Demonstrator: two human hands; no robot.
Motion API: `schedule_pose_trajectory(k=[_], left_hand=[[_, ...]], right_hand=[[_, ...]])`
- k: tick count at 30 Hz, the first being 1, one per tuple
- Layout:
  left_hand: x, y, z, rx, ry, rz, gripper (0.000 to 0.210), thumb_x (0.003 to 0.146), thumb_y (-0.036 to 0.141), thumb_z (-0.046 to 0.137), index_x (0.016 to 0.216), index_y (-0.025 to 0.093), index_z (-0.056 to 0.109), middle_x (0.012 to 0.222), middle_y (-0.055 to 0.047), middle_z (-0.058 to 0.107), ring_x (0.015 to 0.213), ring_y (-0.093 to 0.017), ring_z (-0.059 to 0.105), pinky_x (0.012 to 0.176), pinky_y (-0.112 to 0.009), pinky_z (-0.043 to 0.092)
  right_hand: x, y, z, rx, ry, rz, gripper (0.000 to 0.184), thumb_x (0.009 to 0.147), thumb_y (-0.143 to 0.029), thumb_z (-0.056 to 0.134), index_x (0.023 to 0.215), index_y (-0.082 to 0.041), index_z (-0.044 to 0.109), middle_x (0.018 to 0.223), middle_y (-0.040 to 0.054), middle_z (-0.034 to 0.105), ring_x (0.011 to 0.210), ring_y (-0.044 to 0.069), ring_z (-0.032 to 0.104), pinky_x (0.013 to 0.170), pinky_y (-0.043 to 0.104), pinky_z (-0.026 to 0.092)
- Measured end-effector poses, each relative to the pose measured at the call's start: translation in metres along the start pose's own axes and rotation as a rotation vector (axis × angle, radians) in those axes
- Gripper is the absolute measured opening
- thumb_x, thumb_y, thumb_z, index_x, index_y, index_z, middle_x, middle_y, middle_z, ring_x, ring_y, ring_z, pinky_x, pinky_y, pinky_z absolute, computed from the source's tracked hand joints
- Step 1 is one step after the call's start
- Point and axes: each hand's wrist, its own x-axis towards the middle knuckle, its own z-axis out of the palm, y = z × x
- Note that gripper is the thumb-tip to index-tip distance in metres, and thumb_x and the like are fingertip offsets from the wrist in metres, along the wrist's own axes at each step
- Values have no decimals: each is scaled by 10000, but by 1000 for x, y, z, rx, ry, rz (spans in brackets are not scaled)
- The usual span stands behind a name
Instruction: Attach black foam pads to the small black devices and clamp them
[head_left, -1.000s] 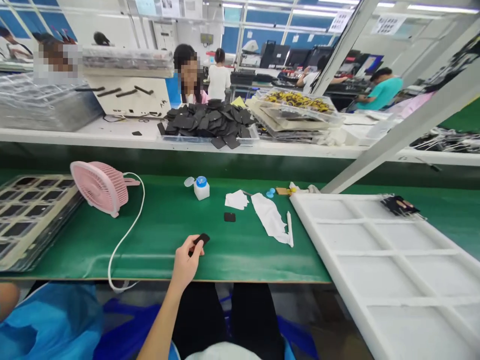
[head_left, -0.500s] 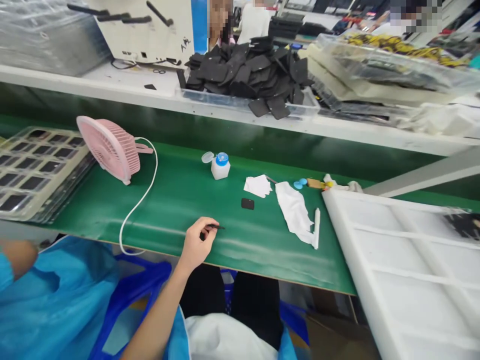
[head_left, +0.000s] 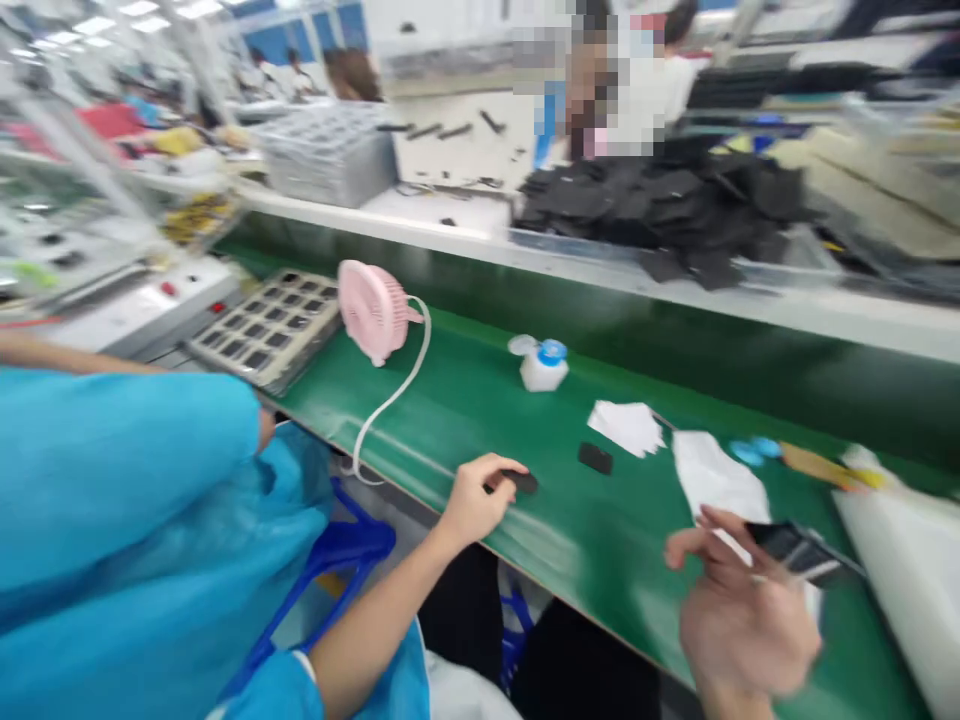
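My left hand (head_left: 478,502) is above the front part of the green tabletop (head_left: 480,410), closed on a small dark flat piece (head_left: 522,482) with rounded ends. My right hand (head_left: 746,625), smeared by motion, is at the lower right with a dark, shiny flat piece (head_left: 799,552) between its fingers. A similar small black plate (head_left: 595,458) lies on the table between the hands. Beyond it are white paper sheets (head_left: 626,427) and a crumpled white cloth (head_left: 716,475), partly behind my right hand. A white bottle (head_left: 544,370) with a blue top stands with its lid flipped open.
At left are a pink fan (head_left: 375,310) with a white cable and a compartment tray (head_left: 274,325) of dark pieces. A co-worker's blue sleeve (head_left: 120,450) is close on my left. A shelf (head_left: 450,240) holds a heap of black pieces (head_left: 667,210). A white divided tray (head_left: 900,570) stands right.
My view has swung left. My right hand has come into view at the lower right holding a dark shiny piece. My left hand still holds its piece, now turned to show more of its face.
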Motion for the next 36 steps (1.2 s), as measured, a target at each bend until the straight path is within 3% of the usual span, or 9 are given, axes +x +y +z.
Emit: schedule_pose_trajectory(k=[4, 7, 10, 13, 16, 20, 26, 31, 36], left_hand=[[1, -3, 1, -85, 62, -72, 331, 802, 116, 542, 1019, 148, 790, 679, -17, 701, 593, -139, 665, 604, -237, 510], [-2, -2, 2, -59, 105, -41, 367, 801, 119, 563, 1089, 147, 788, 682, -18, 702, 606, -138, 667, 623, -235, 523], [-6, 4, 4, -27, 123, 11, 400, 772, 161, 661, 1154, 160, 781, 830, -55, 750, 673, -149, 685, 628, -235, 526], [-7, 9, 4, -44, 86, 48, 421, 737, 267, 783, 1149, 184, 786, 1042, -90, 764, 669, -133, 662, 553, -220, 473], [-5, 11, 4, -21, 68, 41, 366, 752, 323, 794, 1092, 186, 801, 1070, -94, 752, 640, -112, 623, 541, -219, 451], [-3, 9, 6, 72, 110, 9, 248, 800, 250, 712, 1010, 175, 820, 925, -72, 743, 622, -110, 588, 593, -231, 476], [-2, 9, 7, 132, 104, -17, 268, 794, 180, 675, 1015, 179, 827, 921, -61, 747, 590, -97, 546, 589, -229, 466], [-1, 7, 7, 126, 99, 1, 361, 765, 139, 667, 1091, 186, 813, 988, -65, 757, 644, -110, 578, 587, -220, 469], [-2, 8, 7, 124, 123, 18, 355, 739, 94, 668, 1044, 177, 829, 931, -66, 703, 644, -105, 580, 583, -213, 475]], right_hand=[[43, 19, 92, -148, -299, -183, 502, 882, -623, 469, 620, -215, 602, 993, 155, 716, 764, 287, 608, 726, 442, 471], [56, 40, 116, -289, -411, -354, 533, 929, -596, 419, 580, -229, 585, 990, 162, 728, 855, 314, 624, 786, 447, 471], [55, 59, 112, -369, -429, -386, 503, 953, -528, 419, 592, -236, 613, 805, 124, 692, 772, 298, 616, 758, 431, 463], [52, 60, 103, -329, -428, -289, 425, 905, -490, 495, 585, -233, 603, 754, 95, 663, 688, 270, 591, 698, 411, 448], [53, 44, 100, -132, -380, -24, 360, 830, -492, 546, 602, -221, 603, 811, 109, 697, 668, 261, 577, 628, 397, 425], [62, 20, 96, 60, -116, 277, 306, 817, -464, 546, 700, -201, 647, 787, 99, 677, 576, 224, 508, 573, 403, 379], [72, 14, 94, 206, 21, 330, 204, 825, -390, 579, 742, -205, 600, 868, 88, 662, 510, 183, 517, 520, 384, 334], [68, 17, 96, 191, -83, 281, 323, 833, -512, 605, 816, -190, 627, 968, 90, 670, 505, 160, 494, 536, 383, 346], [65, 17, 96, 148, -184, 266, 469, 806, -592, 609, 972, -158, 678, 820, 57, 670, 546, 170, 501, 567, 363, 364]])
